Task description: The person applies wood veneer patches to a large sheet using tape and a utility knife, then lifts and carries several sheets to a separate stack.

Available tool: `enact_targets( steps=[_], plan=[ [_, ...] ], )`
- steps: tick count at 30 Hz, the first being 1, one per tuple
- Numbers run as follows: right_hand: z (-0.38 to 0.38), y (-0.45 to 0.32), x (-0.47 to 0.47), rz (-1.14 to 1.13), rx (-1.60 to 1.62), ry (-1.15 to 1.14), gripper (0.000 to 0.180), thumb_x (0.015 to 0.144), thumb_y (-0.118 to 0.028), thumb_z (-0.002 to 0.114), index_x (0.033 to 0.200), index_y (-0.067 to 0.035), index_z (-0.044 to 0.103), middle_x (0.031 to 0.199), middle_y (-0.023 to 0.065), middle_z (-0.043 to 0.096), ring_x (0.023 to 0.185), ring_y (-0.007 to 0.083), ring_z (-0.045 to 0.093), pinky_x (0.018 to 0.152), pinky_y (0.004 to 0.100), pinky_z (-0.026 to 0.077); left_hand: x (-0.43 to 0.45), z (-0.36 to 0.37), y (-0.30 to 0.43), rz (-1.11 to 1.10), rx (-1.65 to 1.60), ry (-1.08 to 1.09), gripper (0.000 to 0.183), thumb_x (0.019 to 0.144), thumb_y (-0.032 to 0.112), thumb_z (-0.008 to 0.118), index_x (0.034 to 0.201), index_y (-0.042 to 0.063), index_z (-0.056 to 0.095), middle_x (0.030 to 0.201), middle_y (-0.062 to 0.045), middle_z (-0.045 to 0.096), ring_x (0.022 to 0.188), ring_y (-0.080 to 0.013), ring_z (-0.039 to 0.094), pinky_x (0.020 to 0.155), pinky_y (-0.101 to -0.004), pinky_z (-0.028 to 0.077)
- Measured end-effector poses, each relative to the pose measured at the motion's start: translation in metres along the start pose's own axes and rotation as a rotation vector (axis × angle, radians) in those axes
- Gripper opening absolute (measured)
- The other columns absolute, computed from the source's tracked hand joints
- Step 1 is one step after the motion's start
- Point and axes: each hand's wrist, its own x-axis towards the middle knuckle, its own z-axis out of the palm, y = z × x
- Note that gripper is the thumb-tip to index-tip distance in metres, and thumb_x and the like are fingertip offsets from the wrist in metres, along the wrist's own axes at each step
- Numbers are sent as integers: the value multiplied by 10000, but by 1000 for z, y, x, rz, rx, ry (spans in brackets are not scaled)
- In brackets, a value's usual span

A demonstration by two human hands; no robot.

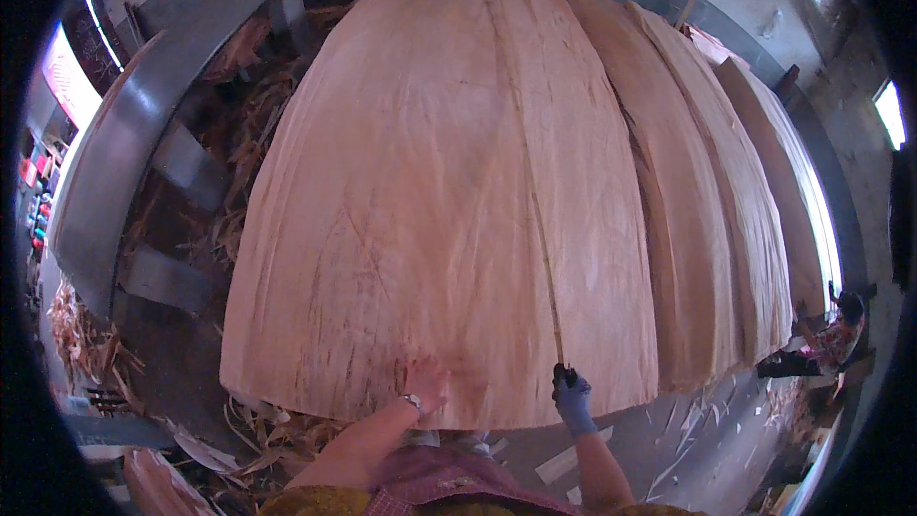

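A large stack of thin wood veneer sheets (444,193) lies before me, its top sheet streaked and cracked. Bare but for a wristwatch, my left hand (428,381) rests blurred on the near edge of the top sheet, fingers apart. My right hand (572,395), in a grey-blue glove, grips the dark end of a long thin bamboo stick (544,258). The stick reaches away from me over the sheet, towards its far part.
More veneer stacks (706,179) stand at the right, where a co-worker (834,333) is beside the farthest one. A metal rail (136,100) curves along the left, with veneer scraps (251,129) between. Strips of veneer litter the floor (645,444).
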Motion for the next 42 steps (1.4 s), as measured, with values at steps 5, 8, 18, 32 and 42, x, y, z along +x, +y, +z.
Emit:
enact_targets(
  steps=[5,8,18,32,42],
  plan=[
    [17,-29,20,-196,-114,-5,483,956,-417,614,662,-43,533,505,54,507,466,152,505,469,348,384,7,29,-4,-31,12,82,713,839,525,627,1463,242,430,1552,-176,301,1465,-395,189,1132,-648,144],
    [16,-11,32,-237,-256,79,515,955,-440,606,634,-43,538,492,63,528,463,152,515,471,351,393,5,9,-4,10,-33,25,689,839,523,624,1447,246,453,1548,-176,311,1457,-400,210,1131,-638,148],
    [21,-8,10,60,245,-75,402,925,-469,650,721,-143,532,511,-40,449,400,75,424,375,252,318,11,25,-2,-22,-16,61,731,828,514,634,1472,244,417,1589,-178,245,1446,-408,238,1118,-652,134],
    [22,-22,10,-153,-105,-40,472,951,-448,598,705,-47,562,561,120,550,493,255,560,498,391,413,9,8,-2,-7,-34,-10,750,816,479,657,1476,231,401,1591,-171,232,1475,-390,171,1131,-678,73],
    [44,-13,24,-245,-186,-64,465,972,-406,598,679,-48,542,522,60,516,483,132,492,484,328,389,15,30,1,-54,-24,129,661,859,488,594,1452,242,438,1560,-139,311,1458,-374,208,1123,-673,112]
  ],
)
